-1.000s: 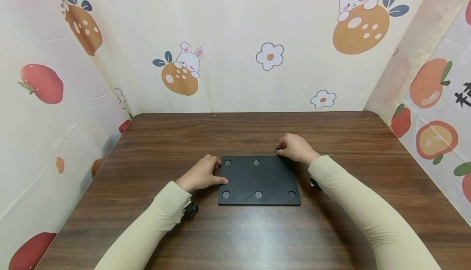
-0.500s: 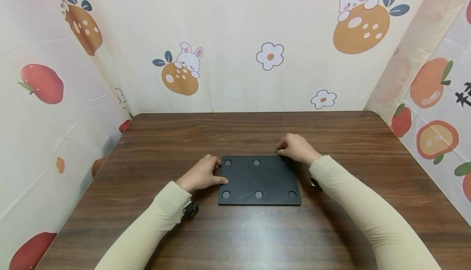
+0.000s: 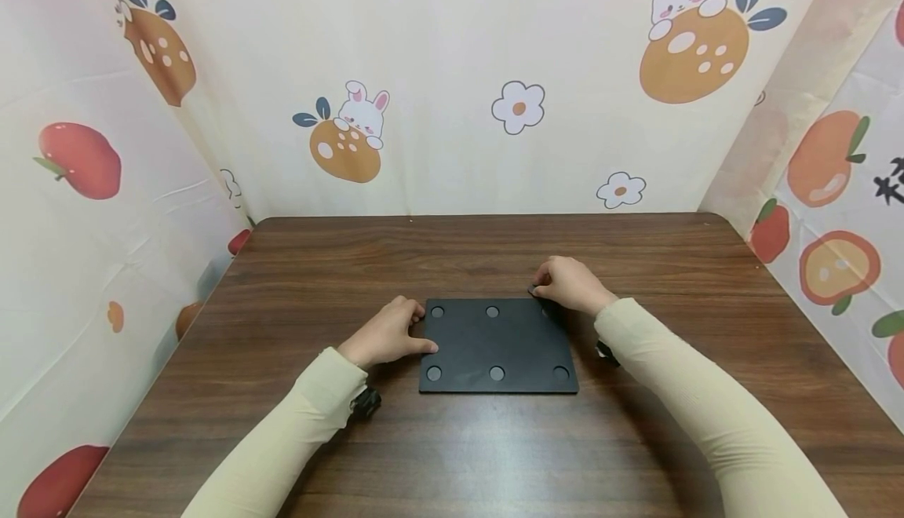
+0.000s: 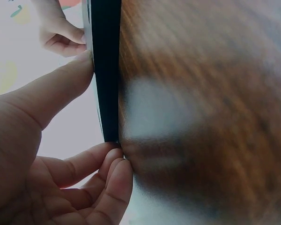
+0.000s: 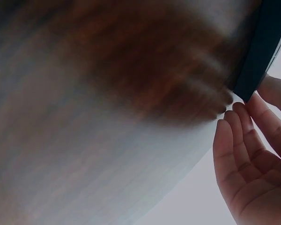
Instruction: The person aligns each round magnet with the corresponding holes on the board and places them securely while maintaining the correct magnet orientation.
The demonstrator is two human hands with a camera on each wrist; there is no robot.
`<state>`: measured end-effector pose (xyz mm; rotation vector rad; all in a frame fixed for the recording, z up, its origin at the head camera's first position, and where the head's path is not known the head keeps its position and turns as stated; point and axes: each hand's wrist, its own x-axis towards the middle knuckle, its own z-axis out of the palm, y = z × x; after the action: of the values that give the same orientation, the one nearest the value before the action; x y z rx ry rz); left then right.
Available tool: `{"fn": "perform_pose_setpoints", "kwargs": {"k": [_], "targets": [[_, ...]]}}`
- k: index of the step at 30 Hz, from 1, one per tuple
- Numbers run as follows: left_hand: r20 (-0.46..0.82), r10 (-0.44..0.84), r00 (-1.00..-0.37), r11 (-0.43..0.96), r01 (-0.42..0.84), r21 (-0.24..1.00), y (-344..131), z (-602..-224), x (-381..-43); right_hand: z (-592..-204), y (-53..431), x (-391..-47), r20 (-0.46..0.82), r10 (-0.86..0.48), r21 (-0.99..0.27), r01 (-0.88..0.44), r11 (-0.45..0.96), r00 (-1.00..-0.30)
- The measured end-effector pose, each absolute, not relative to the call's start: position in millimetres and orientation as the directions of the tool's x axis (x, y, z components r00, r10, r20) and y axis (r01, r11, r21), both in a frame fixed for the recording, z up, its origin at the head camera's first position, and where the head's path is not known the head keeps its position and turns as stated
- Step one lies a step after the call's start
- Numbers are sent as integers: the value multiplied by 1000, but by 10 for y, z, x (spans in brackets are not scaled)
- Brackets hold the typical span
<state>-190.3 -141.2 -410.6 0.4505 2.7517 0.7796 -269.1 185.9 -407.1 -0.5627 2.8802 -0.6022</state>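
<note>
A flat black rectangular board (image 3: 494,345) with several round recesses lies on the table. My left hand (image 3: 384,333) grips its left side; in the left wrist view the thumb (image 4: 70,79) is on the upper face and the fingertips bear on the edge of the black board (image 4: 106,93). At the far right corner, my right hand (image 3: 568,282) pinches a small dark piece (image 3: 533,290), mostly covered by the fingers. The right wrist view has the right hand (image 5: 253,150) with several fingers extended beside the board's corner (image 5: 260,51).
Dark wood-grain table (image 3: 339,259) extends around the board on all sides. Behind it and at both sides hang pale curtains (image 3: 452,149) printed with fruit, rabbits and flowers. The front right recess (image 3: 560,373) looks darker than the other visible ones.
The small dark piece in the right fingertips tilts slightly, and the right hand shifts by a tiny amount to the right. The left hand and board stay put.
</note>
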Motion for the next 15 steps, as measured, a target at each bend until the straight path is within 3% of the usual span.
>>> {"fn": "perform_pose_setpoints", "kwargs": {"k": [15], "targets": [[-145, 360, -922, 808, 230, 542, -1413, -4116, -1908, -4008, 1886, -2617, -27, -398, -431, -348, 832, -917]]}}
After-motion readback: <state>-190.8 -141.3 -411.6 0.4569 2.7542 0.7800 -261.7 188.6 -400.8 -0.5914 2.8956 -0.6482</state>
